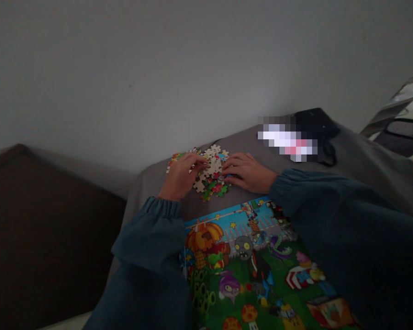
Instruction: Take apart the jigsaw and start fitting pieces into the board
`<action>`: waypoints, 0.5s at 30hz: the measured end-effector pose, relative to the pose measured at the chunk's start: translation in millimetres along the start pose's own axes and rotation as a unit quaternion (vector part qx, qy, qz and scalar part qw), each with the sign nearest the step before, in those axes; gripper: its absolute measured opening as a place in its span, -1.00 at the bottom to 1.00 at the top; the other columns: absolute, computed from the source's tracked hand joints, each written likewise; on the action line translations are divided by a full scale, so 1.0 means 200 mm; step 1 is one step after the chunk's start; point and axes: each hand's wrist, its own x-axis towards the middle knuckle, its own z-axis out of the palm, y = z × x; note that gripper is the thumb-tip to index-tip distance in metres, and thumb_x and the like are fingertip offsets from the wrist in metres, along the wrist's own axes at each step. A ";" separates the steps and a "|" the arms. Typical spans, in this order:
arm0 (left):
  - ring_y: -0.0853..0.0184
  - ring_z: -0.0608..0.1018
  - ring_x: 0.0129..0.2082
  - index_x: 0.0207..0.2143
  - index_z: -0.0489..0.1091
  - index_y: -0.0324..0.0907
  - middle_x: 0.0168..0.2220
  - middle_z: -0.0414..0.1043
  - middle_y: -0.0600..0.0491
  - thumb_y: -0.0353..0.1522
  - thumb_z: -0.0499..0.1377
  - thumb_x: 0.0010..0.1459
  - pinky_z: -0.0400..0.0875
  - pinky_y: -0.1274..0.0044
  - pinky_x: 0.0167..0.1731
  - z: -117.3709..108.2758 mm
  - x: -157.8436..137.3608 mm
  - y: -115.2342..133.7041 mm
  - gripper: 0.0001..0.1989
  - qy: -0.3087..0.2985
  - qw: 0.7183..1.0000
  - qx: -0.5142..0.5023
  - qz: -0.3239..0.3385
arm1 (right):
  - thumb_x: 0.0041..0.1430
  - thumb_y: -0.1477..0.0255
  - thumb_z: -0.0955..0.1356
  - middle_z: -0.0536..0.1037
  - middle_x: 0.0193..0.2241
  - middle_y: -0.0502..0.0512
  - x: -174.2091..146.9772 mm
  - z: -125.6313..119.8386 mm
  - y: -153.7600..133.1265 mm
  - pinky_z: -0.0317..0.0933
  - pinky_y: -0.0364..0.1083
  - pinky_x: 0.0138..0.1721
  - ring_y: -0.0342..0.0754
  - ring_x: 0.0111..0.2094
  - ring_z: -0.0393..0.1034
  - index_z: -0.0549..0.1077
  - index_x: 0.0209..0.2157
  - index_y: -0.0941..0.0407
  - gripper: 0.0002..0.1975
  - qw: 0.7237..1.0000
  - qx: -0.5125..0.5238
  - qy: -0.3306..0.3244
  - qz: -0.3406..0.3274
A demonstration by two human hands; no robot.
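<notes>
On one grey cushion (358,160), left hand (179,176) and right hand (249,173) lie flat, holding nothing, on one piece pile (211,176).

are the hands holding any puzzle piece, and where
Cannot be told: both the left hand and right hand rest on the loose puzzle pieces, fingertips hidden.

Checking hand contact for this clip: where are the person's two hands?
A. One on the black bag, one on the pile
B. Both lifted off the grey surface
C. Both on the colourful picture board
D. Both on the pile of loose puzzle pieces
D: the left hand and right hand rest on either side of the pile of loose puzzle pieces, beyond the picture board.
</notes>
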 end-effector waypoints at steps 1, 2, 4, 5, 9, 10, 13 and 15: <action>0.34 0.55 -0.22 -0.25 0.48 -0.15 -0.25 0.55 0.04 -0.38 0.17 0.29 0.44 0.49 -0.16 0.01 0.00 0.00 -0.91 0.000 1.000 0.001 0.023 | 0.34 0.30 0.31 0.54 -0.04 0.17 0.00 0.00 0.00 0.10 0.12 0.01 0.14 0.07 0.25 0.53 -0.11 0.10 -0.77 1.000 0.006 0.004 0.002; 0.34 0.55 -0.22 -0.25 0.48 -0.16 -0.25 0.55 0.03 -0.39 0.16 0.30 0.43 0.49 -0.15 0.02 -0.01 0.00 -0.91 0.000 0.999 0.004 0.044 | 0.33 0.31 0.32 0.54 -0.06 0.16 0.00 0.00 0.00 0.10 0.11 0.00 0.13 0.06 0.26 0.52 -0.13 0.10 -0.79 1.000 0.010 0.009 0.006; 0.34 0.54 -0.21 -0.24 0.48 -0.16 -0.24 0.54 0.02 -0.39 0.15 0.31 0.43 0.49 -0.15 0.04 -0.02 0.00 -0.89 -0.001 0.997 0.015 0.071 | 0.32 0.33 0.33 0.55 -0.11 0.14 0.00 -0.01 -0.01 0.11 0.09 0.00 0.11 0.03 0.28 0.50 -0.17 0.10 -0.83 0.999 0.012 0.026 0.021; 0.34 0.54 -0.21 -0.24 0.49 -0.16 -0.24 0.54 0.02 -0.39 0.14 0.31 0.43 0.48 -0.15 0.05 -0.02 0.00 -0.88 -0.001 0.997 0.022 0.078 | 0.32 0.34 0.32 0.55 -0.13 0.13 0.00 -0.01 0.00 0.11 0.09 0.00 0.11 0.01 0.29 0.50 -0.19 0.09 -0.84 0.999 0.008 0.038 0.034; 0.34 0.55 -0.21 -0.22 0.51 -0.14 -0.22 0.55 0.02 -0.39 0.14 0.31 0.44 0.49 -0.17 0.05 -0.03 0.00 -0.87 -0.041 0.997 0.017 0.070 | 0.32 0.32 0.31 0.53 -0.13 0.15 0.01 -0.01 0.02 0.11 0.11 -0.02 0.12 -0.02 0.30 0.50 -0.25 0.08 -0.83 0.987 -0.027 0.113 0.113; 0.35 0.56 -0.22 -0.22 0.52 -0.14 -0.22 0.55 0.02 -0.39 0.14 0.31 0.45 0.49 -0.19 0.04 -0.03 0.00 -0.86 -0.066 0.996 0.005 0.063 | 0.31 0.30 0.31 0.52 -0.13 0.17 0.00 -0.01 0.03 0.11 0.11 -0.03 0.14 -0.02 0.30 0.50 -0.26 0.09 -0.82 0.981 -0.038 0.133 0.135; 0.35 0.57 -0.23 -0.22 0.55 -0.10 -0.21 0.56 0.03 -0.36 0.17 0.29 0.45 0.49 -0.20 0.02 -0.03 0.01 -0.86 -0.140 0.989 -0.037 0.036 | 0.30 0.25 0.31 0.51 -0.18 0.19 0.00 0.00 0.06 0.11 0.14 -0.08 0.19 -0.05 0.29 0.50 -0.30 0.09 -0.78 0.967 -0.070 0.153 0.192; 0.35 0.57 -0.23 -0.24 0.56 -0.08 -0.22 0.57 0.04 -0.33 0.20 0.26 0.45 0.47 -0.20 0.01 -0.02 0.02 -0.88 -0.177 0.982 -0.060 0.019 | 0.30 0.23 0.31 0.52 -0.24 0.18 -0.01 0.00 0.07 0.10 0.16 -0.11 0.20 -0.10 0.29 0.49 -0.35 0.09 -0.74 0.964 -0.081 0.130 0.218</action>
